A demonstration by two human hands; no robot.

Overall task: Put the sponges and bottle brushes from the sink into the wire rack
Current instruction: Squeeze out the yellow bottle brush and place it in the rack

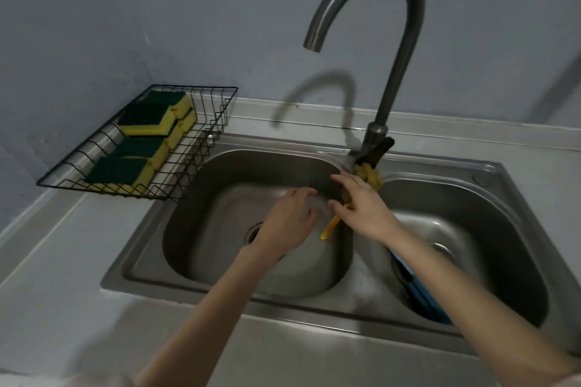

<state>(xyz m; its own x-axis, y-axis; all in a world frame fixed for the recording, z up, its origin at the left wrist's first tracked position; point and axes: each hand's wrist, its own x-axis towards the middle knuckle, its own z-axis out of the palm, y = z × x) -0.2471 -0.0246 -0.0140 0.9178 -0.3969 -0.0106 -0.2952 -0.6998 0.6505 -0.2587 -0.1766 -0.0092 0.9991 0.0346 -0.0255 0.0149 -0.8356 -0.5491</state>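
A black wire rack (201,148) stands on the counter at the left and holds several green-and-yellow sponges (147,118). A yellow bottle brush (328,231) leans against the divider of the steel double sink (352,261), its yellow sponge head (372,179) up by the tap base. My right hand (361,210) lies over the brush's middle, thumb across the handle, gripping it. My left hand (289,220) hovers over the left basin beside the handle's end, fingers apart and holding nothing. A blue brush (421,292) lies in the right basin, partly hidden under my right forearm.
A tall curved steel tap (393,82) rises behind the divider, with its black lever (375,151) just above the brush head. The left basin's drain (253,231) is partly covered by my left wrist. A grey wall stands close behind the rack.
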